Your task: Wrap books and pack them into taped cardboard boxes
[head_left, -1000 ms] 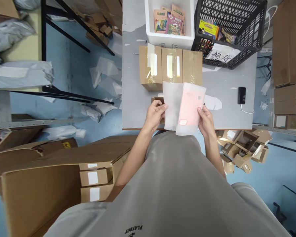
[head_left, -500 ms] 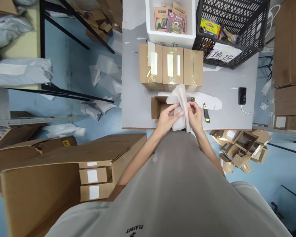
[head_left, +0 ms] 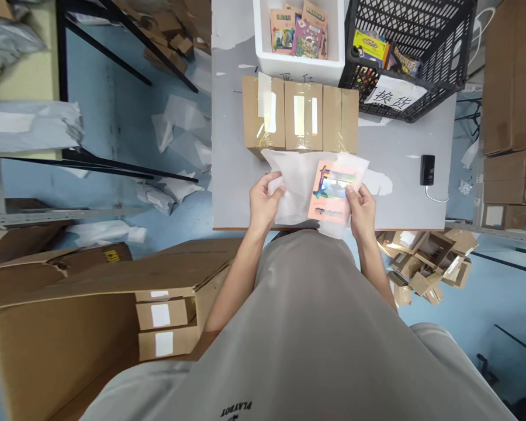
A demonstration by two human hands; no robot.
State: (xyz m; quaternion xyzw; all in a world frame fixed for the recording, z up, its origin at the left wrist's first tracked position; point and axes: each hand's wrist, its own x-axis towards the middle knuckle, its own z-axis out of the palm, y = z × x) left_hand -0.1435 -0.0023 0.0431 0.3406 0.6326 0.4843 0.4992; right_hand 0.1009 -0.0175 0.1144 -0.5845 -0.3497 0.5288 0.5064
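A sheet of white wrapping foam is spread between my hands above the table's near edge. My left hand pinches its left side. On the right part of the sheet lies a pink booklet with a shiny picture on its cover. My right hand grips the booklet's right edge together with the foam, thumb on top. The small open carton and the cutter that lay here are hidden behind the sheet and my right hand.
Three taped cardboard boxes stand in a row beyond the foam. Behind them are a white foam bin with booklets and a black crate. A black device with a cable lies right. A large carton stands at lower left.
My hands have moved apart and unfolded the foam sheet, and the pink booklet inside has come into view. The open carton and the cutter are now covered.
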